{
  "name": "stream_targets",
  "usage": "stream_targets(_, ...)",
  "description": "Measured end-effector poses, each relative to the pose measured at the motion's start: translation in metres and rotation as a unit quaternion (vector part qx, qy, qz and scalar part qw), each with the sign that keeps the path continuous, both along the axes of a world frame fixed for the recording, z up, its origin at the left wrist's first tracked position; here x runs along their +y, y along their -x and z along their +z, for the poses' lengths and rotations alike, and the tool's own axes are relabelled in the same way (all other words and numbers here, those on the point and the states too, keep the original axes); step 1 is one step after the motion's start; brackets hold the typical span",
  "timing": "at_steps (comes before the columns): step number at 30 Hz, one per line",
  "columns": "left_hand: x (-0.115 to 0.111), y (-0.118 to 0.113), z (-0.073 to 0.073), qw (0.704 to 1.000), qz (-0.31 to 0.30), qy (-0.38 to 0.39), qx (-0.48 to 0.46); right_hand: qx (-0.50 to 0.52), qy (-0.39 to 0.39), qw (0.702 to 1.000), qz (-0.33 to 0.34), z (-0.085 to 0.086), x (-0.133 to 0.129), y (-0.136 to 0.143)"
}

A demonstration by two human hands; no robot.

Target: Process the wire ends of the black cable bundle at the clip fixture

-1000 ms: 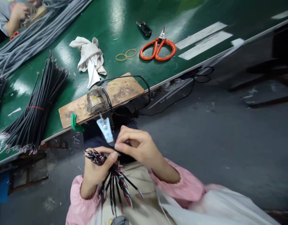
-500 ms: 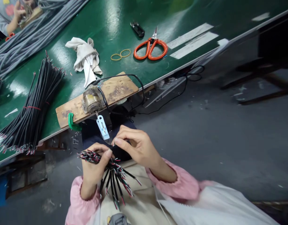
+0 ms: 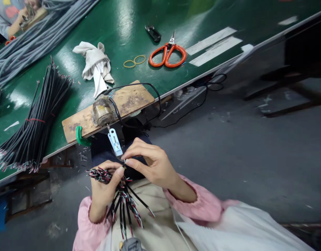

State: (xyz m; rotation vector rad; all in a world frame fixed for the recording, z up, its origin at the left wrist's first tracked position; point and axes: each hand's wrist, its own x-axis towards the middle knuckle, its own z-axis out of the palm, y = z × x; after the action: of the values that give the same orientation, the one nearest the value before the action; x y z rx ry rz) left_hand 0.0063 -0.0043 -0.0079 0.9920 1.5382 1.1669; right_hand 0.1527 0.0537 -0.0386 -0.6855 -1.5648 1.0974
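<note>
My left hand [image 3: 105, 183] is closed around a bundle of black cables [image 3: 100, 175], whose stripped ends show red, white and black wires. More cable ends fan out below it over my lap. My right hand [image 3: 147, 162] pinches the thin wire tip of one cable [image 3: 124, 164] between thumb and forefinger, close to my left thumb. Just above the fingers hangs a light blue clothespin [image 3: 115, 142], fixed to the shaft of a small motor [image 3: 102, 111]. That motor is mounted on a wooden board [image 3: 135, 99] at the table's edge.
A green clamp [image 3: 81, 136] grips the board. On the green table [image 3: 118, 35] lie a tied black cable bundle [image 3: 37, 118], grey cables [image 3: 40, 45], a rag [image 3: 94, 64], rubber bands [image 3: 134, 61], orange-handled scissors [image 3: 167, 55] and a black snipper [image 3: 153, 33]. Another person's hand [image 3: 21, 17] shows top left.
My right hand has moved slightly left and up, nearer the clothespin's lower end. The loose cable ends below my left hand have swung a little left.
</note>
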Motion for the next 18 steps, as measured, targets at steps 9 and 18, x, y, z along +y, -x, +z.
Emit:
stream_targets(9, 0.001, -0.002, -0.001, 1.000, 0.012, 0.017, 0.012, 0.005, 0.011, 0.999, -0.045, 0.001, -0.008, 0.010)
stream_targets(18, -0.002, 0.000, -0.002, 0.999, -0.008, 0.033, -0.012, 0.015, 0.061, 0.994, 0.084, -0.002, 0.005, -0.002)
